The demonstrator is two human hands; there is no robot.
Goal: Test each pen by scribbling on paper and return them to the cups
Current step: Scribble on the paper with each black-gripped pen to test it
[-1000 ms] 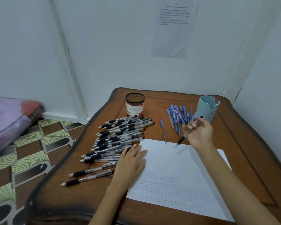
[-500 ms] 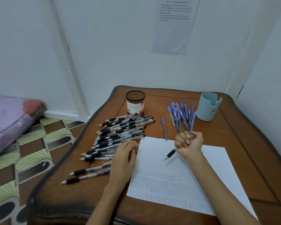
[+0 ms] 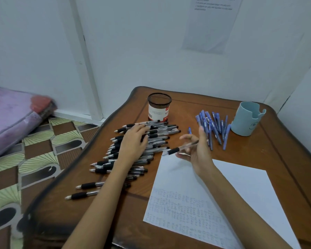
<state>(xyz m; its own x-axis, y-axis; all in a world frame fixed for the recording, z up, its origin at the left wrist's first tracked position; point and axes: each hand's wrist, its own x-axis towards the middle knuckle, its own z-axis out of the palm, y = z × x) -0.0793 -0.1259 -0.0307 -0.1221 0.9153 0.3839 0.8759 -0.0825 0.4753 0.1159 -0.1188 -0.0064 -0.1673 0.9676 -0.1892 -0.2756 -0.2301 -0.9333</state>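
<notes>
Through the head camera I saw the right hand (image 3: 196,151) grasping a black pen (image 3: 176,150) loosely between its half-curled fingers. The pen lay across them with its tip pointing left, over the far left corner of the paper (image 3: 241,191). The left hand (image 3: 133,142) lay released, its fingers spread flat on the heap of black pens (image 3: 104,162), which stretched from the black mesh cup (image 3: 159,106) toward the near edge of the table (image 3: 285,159). Just beyond the right hand lay the blue pens (image 3: 214,126), with the blue cup (image 3: 248,121) beside them on their right.
</notes>
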